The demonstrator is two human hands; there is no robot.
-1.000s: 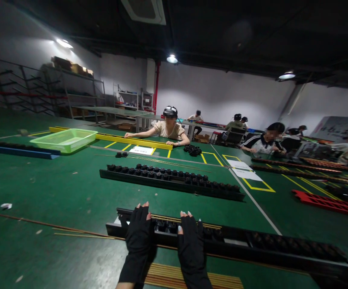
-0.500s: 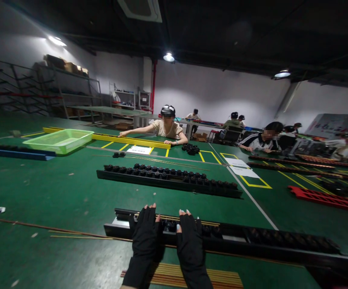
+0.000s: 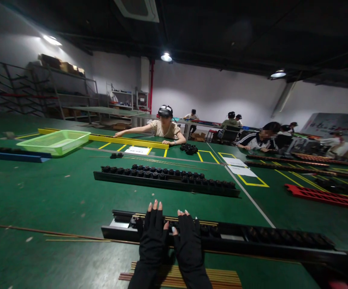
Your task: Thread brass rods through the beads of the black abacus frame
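Note:
My left hand [image 3: 154,233], in a black fingerless glove, lies over a long black channel rail [image 3: 270,249] with its fingers stretched out. Beside it, my right hand [image 3: 187,237] rests across the same rail, gloved alike, fingers extended and thumb towards the left hand. Small black wheel-like parts [image 3: 252,233] sit in a row inside the rail, partly hidden under my hands. Thin brass-coloured rods [image 3: 208,222] run along the rail's far side, by my fingertips. Under my wrists, a bundle of similar rods [image 3: 222,277] lies on the green table [image 3: 71,196].
Beyond my hands lies a second black rail [image 3: 168,182] filled with black parts. A green basket [image 3: 56,142] stands at the left, near a yellow rail [image 3: 128,141] touched by a co-worker [image 3: 164,128] opposite. Long thin rods [image 3: 77,240] extend leftward. At the right is a red rail [image 3: 324,196].
My left hand has shifted right along the rail, closer to my right hand, and its fingers are straighter. My right hand stays at nearly the same place.

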